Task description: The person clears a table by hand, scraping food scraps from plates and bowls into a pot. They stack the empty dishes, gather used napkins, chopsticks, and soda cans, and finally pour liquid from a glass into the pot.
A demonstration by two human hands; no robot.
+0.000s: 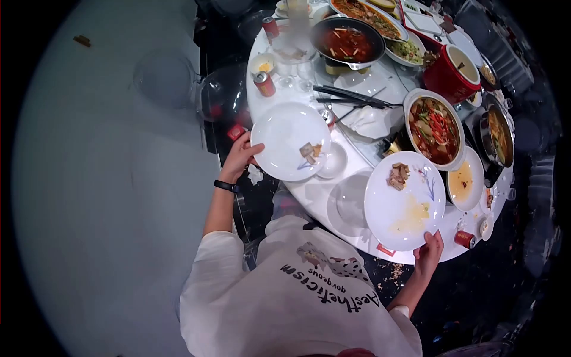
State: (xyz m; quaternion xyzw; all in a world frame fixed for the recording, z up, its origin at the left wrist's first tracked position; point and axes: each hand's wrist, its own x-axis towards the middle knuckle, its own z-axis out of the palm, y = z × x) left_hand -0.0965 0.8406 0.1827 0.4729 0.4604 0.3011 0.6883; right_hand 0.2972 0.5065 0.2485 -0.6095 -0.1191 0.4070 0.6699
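Observation:
My left hand (241,156), with a black band at the wrist, grips the rim of a white plate (279,134). On that plate lie a few pale brown food scraps (310,153) near a blue printed motif. A second white plate (383,205) is pinched at its lower edge by my right hand (429,253). It carries a small heap of brown scraps (398,176) and a yellowish oily smear. Both plates are held above the near side of the round table; the fingers beneath them are hidden. A small white bowl (334,162) stands between the two plates.
The white table (321,205) bears a pot of red soup (349,43), a bowl of stew (435,131), a red pot (453,74), black chopsticks (351,95) and an oily plate (466,178). Soda cans (264,84) stand near the edge. Crumbs (392,275) litter the dark floor.

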